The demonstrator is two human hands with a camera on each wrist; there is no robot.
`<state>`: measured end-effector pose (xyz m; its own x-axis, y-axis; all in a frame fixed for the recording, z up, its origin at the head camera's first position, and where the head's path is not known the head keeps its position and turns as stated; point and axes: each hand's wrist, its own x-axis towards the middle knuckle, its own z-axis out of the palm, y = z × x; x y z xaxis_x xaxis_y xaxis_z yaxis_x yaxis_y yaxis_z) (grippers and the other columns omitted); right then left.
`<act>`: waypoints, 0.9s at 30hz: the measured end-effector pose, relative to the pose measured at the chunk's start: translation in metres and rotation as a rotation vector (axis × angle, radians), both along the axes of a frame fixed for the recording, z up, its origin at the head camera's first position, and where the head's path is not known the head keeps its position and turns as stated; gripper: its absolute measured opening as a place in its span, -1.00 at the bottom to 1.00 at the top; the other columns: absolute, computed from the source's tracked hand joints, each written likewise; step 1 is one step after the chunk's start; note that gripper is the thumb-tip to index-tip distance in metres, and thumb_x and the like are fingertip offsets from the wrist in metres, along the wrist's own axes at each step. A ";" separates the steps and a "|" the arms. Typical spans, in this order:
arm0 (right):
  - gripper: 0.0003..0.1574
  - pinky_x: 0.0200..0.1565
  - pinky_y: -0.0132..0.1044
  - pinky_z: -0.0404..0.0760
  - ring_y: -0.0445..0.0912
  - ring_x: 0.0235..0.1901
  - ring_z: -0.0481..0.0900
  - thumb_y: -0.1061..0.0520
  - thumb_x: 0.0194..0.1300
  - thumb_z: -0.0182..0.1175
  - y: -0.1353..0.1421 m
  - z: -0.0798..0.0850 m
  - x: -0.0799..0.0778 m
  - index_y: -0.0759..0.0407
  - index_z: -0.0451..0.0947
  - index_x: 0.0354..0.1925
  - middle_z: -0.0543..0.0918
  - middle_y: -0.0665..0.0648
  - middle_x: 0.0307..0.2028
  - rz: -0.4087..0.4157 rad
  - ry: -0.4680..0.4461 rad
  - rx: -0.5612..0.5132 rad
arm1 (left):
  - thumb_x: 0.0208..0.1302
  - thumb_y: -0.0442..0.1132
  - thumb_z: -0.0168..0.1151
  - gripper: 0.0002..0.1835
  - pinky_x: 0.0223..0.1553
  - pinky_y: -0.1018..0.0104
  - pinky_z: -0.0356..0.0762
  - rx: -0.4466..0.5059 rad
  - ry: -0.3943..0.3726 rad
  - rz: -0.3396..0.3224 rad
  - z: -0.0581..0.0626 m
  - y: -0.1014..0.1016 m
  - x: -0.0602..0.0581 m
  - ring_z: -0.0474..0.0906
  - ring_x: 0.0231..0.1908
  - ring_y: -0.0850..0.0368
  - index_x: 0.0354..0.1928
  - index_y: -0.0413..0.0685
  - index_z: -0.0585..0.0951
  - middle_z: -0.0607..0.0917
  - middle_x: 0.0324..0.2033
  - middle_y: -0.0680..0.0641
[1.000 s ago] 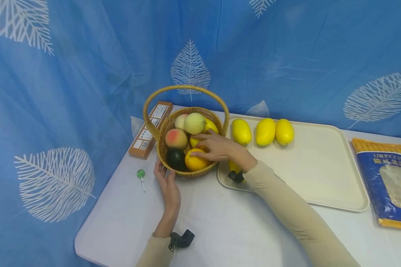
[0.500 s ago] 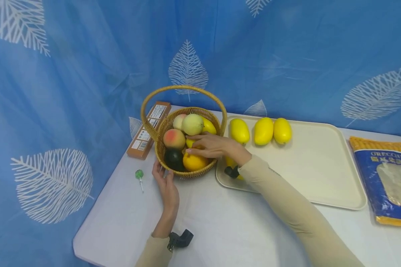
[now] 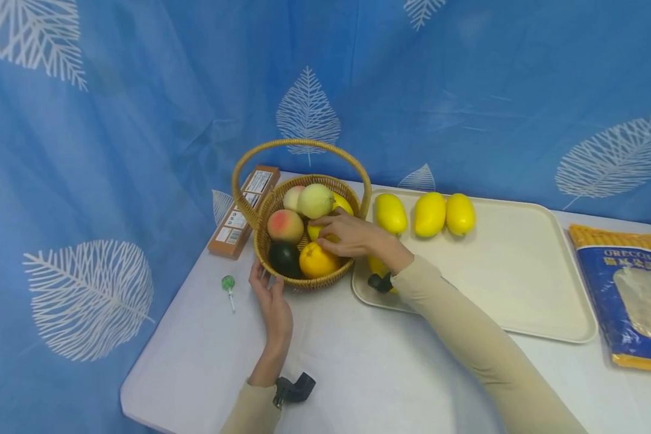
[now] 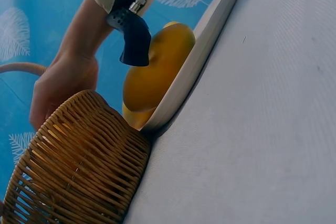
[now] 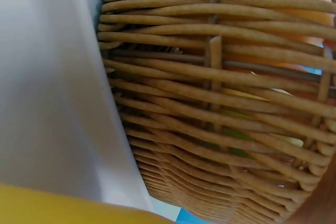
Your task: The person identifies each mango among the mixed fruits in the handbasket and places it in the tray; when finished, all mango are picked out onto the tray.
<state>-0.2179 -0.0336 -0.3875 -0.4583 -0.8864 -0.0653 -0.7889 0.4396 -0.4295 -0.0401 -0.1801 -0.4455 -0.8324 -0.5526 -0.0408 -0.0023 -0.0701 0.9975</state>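
In the head view, a wicker basket [image 3: 314,282] with a tall handle holds two peaches [image 3: 285,226], a pale green round fruit [image 3: 315,201], a dark green avocado-like fruit [image 3: 284,259], an orange [image 3: 319,261] and yellow mangoes [image 3: 314,231]. My right hand [image 3: 352,236] reaches over the basket's right rim. Its fingers and thumb pinch the middle mango, mostly hidden beneath them, just behind the orange. My left hand [image 3: 272,304] rests with relaxed fingers against the basket's near-left outer wall. The left wrist view shows the right hand [image 4: 65,85] above the basket's rim.
A cream tray [image 3: 515,271] stands right of the basket, bearing several yellow mangoes [image 3: 430,215]; one lies partly under the right wrist. A green lollipop [image 3: 228,283] and a long brown box [image 3: 244,211] lie left. A blue pasta bag [image 3: 635,295] lies far right.
My right thumb has drawn back off the orange toward the mango, and more of the orange shows. The left hand and the basket stay where they were; the view shifts slightly.
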 end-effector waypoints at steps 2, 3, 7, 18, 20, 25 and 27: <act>-0.52 0.35 0.00 0.26 0.16 0.32 0.28 -0.07 0.43 -0.07 0.001 -0.001 0.000 0.06 0.68 0.04 0.39 0.04 0.38 0.000 0.010 -0.002 | 0.48 -0.26 -0.19 -0.38 0.47 0.07 0.09 -0.002 -0.002 -0.003 0.000 0.000 0.000 0.01 0.45 0.06 0.51 0.20 -0.05 -0.02 0.48 0.03; -0.51 0.34 0.00 0.28 0.17 0.31 0.27 -0.08 0.44 -0.07 0.002 -0.001 0.000 0.05 0.68 0.05 0.39 0.03 0.39 -0.005 0.012 0.000 | 0.48 -0.26 -0.19 -0.38 0.47 0.07 0.09 -0.001 -0.002 -0.003 0.000 0.000 0.000 0.01 0.45 0.06 0.51 0.20 -0.04 -0.02 0.48 0.03; -0.46 0.37 0.03 0.26 0.17 0.34 0.22 -0.13 0.49 -0.14 0.002 0.000 0.001 0.03 0.62 0.15 0.31 -0.02 0.43 -0.016 -0.025 0.038 | 0.48 -0.27 -0.19 -0.38 0.47 0.07 0.10 0.007 0.000 -0.004 0.000 0.001 -0.001 0.02 0.44 0.07 0.51 0.21 -0.04 -0.02 0.47 0.04; -0.39 0.45 0.06 0.14 0.21 0.44 0.12 -0.14 0.51 -0.22 -0.005 0.004 -0.003 0.12 0.61 0.14 0.21 0.00 0.48 0.017 -0.115 0.080 | 0.48 -0.26 -0.19 -0.38 0.47 0.06 0.09 0.012 0.005 0.002 0.002 0.000 -0.001 0.01 0.43 0.06 0.50 0.20 -0.05 -0.03 0.47 0.02; -0.43 0.43 0.07 0.18 0.21 0.42 0.15 -0.11 0.48 -0.19 -0.003 0.003 -0.003 0.09 0.63 0.11 0.25 0.01 0.47 0.009 -0.096 0.049 | 0.48 -0.26 -0.19 -0.38 0.47 0.07 0.08 0.011 0.003 0.003 0.002 0.000 -0.001 0.01 0.43 0.06 0.50 0.20 -0.05 -0.03 0.47 0.03; -0.47 0.41 0.06 0.21 0.20 0.39 0.21 -0.05 0.41 -0.14 0.002 0.003 -0.001 0.04 0.64 0.12 0.29 0.03 0.45 0.015 -0.042 0.005 | 0.48 -0.26 -0.19 -0.38 0.48 0.08 0.08 0.007 -0.004 0.003 0.001 0.000 -0.002 0.00 0.44 0.07 0.50 0.21 -0.05 -0.03 0.47 0.03; -0.48 0.40 0.07 0.21 0.19 0.39 0.22 -0.04 0.40 -0.12 0.004 0.006 0.000 0.02 0.63 0.13 0.29 0.05 0.45 0.027 -0.018 -0.004 | 0.48 -0.26 -0.19 -0.38 0.48 0.08 0.08 0.001 -0.008 0.001 0.001 0.000 -0.001 0.00 0.44 0.07 0.50 0.20 -0.05 -0.03 0.47 0.03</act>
<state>-0.2181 -0.0301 -0.3815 -0.4328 -0.8988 -0.0699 -0.7928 0.4163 -0.4452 -0.0416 -0.1797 -0.4445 -0.8314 -0.5536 -0.0478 -0.0098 -0.0713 0.9974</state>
